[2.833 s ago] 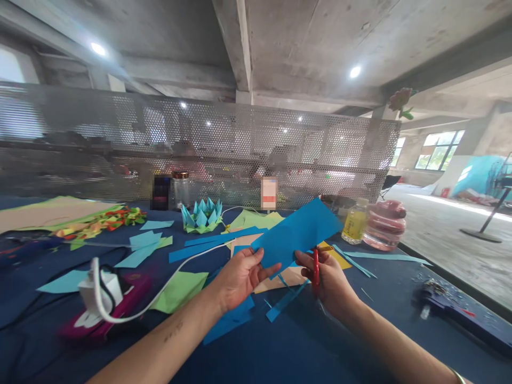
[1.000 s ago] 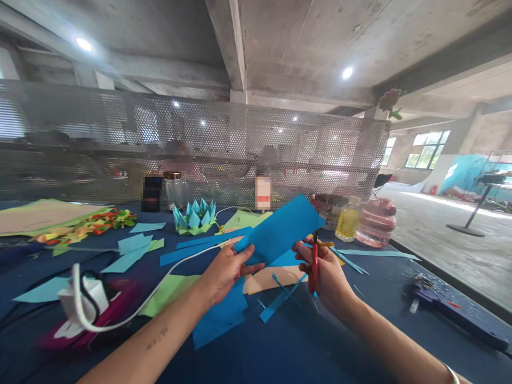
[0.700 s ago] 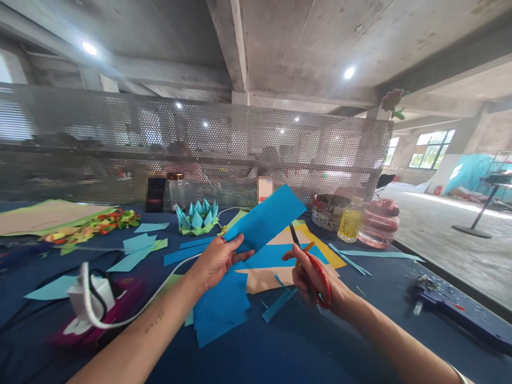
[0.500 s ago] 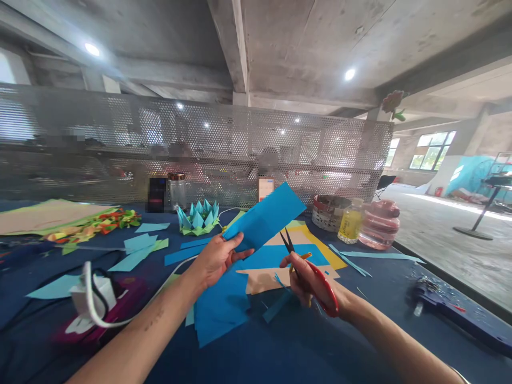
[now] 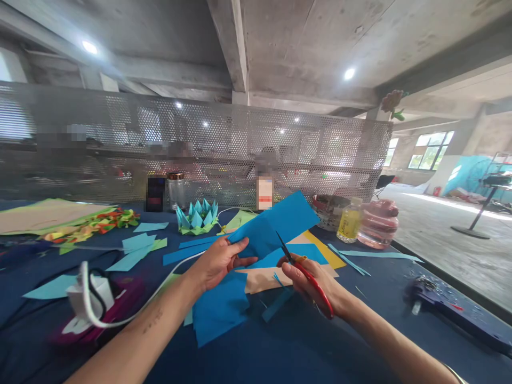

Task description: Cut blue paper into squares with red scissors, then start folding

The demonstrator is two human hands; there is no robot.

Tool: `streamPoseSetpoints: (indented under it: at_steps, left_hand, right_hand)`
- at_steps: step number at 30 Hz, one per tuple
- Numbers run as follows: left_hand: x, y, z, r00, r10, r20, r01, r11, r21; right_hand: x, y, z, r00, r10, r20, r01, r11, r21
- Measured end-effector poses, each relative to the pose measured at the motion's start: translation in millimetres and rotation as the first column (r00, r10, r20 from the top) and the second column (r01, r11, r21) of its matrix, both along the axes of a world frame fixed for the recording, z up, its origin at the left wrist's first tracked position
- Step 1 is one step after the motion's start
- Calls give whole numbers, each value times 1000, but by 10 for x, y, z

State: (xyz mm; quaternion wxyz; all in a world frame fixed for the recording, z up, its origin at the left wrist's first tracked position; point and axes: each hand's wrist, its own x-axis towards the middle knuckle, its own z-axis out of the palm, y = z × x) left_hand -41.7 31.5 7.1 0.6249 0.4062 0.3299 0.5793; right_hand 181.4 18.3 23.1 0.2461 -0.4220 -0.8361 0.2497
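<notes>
A: Where is the bright-blue rectangular paper sheet (image 5: 286,216)?

B: Raised above the dark-blue tabletop (image 5: 280,352), running toward two o'clock from the left hand (image 5: 218,261), whose thumb and fingers pinch its near end.

A: And the right hand (image 5: 310,280)?

B: At three o'clock from the left, fingers curled round the red-handled scissors with dark metal blades (image 5: 318,288), tips pointing between ten and eleven. (They overlap the sheet in this view; I can't tell whether they touch it.)

A: What might go wrong?

B: I'd worry about the far end. Only one hand holds the sheet, so it could droop or twist against the blades, leaving a crooked edge. A slack pinch would let it pivot, too.

A: Anything else?

B: The flat peach-coloured paper (image 5: 262,281) lies at six o'clock from the sheet; blades dipping low might nick it.
</notes>
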Motion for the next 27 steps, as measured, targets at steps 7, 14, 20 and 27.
streamPoseSetpoints:
  at_steps: [7,14,20,27]
  left_hand:
    - [8,-37,51,998,-33,-49,34,999,20]
    - [-15,-16,26,998,-49,-34,51,998,30]
    - [-9,-15,30,1000,-3,-25,4,1000,17]
    - [0,-33,42,1000,-19,-10,19,1000,11]
  right_hand:
    - [5,54,-73,997,13,-80,-22,994,-107]
    - [4,55,-78,994,9,-107,-26,987,-159]
    - [-1,34,-57,995,-19,-97,1,984,-180]
    - [-18,40,-127,983,-102,-150,66,972,-224]
